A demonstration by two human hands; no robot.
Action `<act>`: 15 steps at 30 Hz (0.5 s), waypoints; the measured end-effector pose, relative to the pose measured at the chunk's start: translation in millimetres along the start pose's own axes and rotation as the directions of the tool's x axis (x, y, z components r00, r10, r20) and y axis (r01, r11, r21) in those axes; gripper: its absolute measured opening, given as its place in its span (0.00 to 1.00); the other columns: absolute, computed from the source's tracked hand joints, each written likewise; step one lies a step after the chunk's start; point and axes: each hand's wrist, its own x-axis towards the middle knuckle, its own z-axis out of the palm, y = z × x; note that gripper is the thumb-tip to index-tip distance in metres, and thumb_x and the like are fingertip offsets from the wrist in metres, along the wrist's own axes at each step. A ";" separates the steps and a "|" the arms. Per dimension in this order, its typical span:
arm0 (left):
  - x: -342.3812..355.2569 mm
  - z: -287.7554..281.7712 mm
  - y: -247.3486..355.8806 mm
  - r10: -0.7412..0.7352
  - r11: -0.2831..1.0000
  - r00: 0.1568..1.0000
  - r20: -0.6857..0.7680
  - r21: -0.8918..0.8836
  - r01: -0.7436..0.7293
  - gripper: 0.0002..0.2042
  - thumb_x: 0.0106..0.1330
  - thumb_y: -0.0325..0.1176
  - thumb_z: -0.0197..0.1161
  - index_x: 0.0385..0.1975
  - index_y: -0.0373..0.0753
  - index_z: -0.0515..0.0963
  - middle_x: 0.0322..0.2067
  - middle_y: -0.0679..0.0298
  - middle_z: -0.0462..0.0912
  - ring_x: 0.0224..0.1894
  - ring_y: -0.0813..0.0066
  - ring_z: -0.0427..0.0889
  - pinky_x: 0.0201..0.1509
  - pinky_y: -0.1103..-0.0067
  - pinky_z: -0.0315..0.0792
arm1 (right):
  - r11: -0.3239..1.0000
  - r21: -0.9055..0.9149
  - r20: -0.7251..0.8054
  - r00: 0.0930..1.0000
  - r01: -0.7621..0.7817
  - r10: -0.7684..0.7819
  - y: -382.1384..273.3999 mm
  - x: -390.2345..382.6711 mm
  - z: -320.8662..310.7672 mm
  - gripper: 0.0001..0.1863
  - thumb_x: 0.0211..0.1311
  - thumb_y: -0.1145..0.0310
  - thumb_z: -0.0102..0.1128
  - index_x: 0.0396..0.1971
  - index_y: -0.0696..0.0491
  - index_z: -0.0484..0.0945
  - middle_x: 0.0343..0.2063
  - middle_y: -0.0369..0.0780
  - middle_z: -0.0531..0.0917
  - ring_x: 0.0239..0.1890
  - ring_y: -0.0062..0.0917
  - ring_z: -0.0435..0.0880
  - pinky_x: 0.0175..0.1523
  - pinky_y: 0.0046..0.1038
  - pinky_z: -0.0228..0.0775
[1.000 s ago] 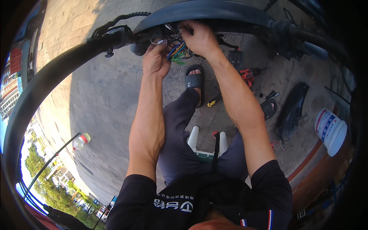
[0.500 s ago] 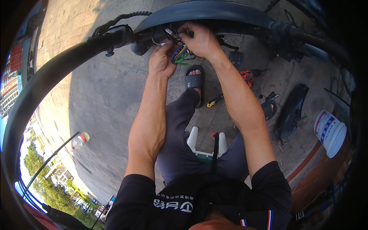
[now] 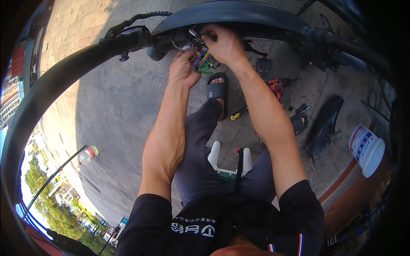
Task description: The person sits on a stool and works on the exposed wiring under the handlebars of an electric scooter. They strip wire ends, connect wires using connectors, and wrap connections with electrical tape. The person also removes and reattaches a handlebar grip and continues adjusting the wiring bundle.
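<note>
Under a dark curved vehicle panel (image 3: 232,12) hangs a bundle of coloured wires (image 3: 202,60), blue, yellow and green, with white connectors at its top. My left hand (image 3: 185,70) is at the bundle's left side, its fingers closed round a white wire connector (image 3: 185,48). On the other side my right hand (image 3: 224,45) reaches up under the panel edge, thumb and fingers pinched together among dark wires. What sits between those right fingertips is hidden by the hand and the shadow.
A black tubular frame (image 3: 55,81) arcs across the left and top. On the ground lie a red power drill (image 3: 278,86), a yellow-handled tool (image 3: 235,115) and a black curved plastic part (image 3: 324,128). A white bucket (image 3: 366,150) stands right; a bottle (image 3: 88,155) lies left.
My left hand has shifted slightly right and down, and the wire bundle has moved a little to the right. The right hand stays almost in place.
</note>
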 end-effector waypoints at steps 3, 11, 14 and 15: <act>-3.3 3.6 0.3 0.042 0.999 0.999 -0.022 -0.008 -0.043 0.09 0.68 0.19 0.56 0.45 0.36 0.74 0.39 0.58 0.83 0.38 0.71 0.83 0.43 0.75 0.80 | 1.000 -0.011 -0.003 1.000 -0.020 0.020 -1.1 -0.9 -0.5 0.11 0.57 0.63 0.65 0.39 0.49 0.84 0.33 0.41 0.87 0.38 0.34 0.88 0.43 0.32 0.78; -19.3 25.9 -0.1 0.359 0.894 0.932 -0.042 0.301 -0.331 0.08 0.68 0.19 0.55 0.43 0.37 0.74 0.35 0.61 0.82 0.29 0.77 0.80 0.25 0.84 0.71 | 0.999 -0.007 -0.005 0.999 -0.043 0.043 -0.8 -1.9 0.1 0.10 0.57 0.60 0.64 0.37 0.44 0.85 0.29 0.42 0.87 0.34 0.37 0.87 0.40 0.36 0.78; -21.3 19.0 8.8 0.340 0.887 0.940 0.008 0.331 -0.323 0.08 0.68 0.19 0.55 0.44 0.37 0.74 0.33 0.62 0.82 0.26 0.79 0.78 0.19 0.86 0.64 | 0.999 -0.034 0.008 0.999 -0.035 0.036 0.6 -1.7 1.1 0.11 0.59 0.61 0.64 0.40 0.46 0.85 0.32 0.40 0.87 0.35 0.33 0.88 0.41 0.31 0.77; -21.5 17.3 10.8 0.335 0.885 0.942 0.006 0.341 -0.317 0.08 0.68 0.20 0.55 0.44 0.37 0.74 0.32 0.63 0.81 0.25 0.80 0.77 0.18 0.87 0.62 | 0.999 -0.038 -0.003 1.000 -0.020 0.020 0.1 -1.7 1.6 0.11 0.59 0.61 0.64 0.40 0.46 0.85 0.32 0.40 0.87 0.35 0.33 0.88 0.40 0.31 0.77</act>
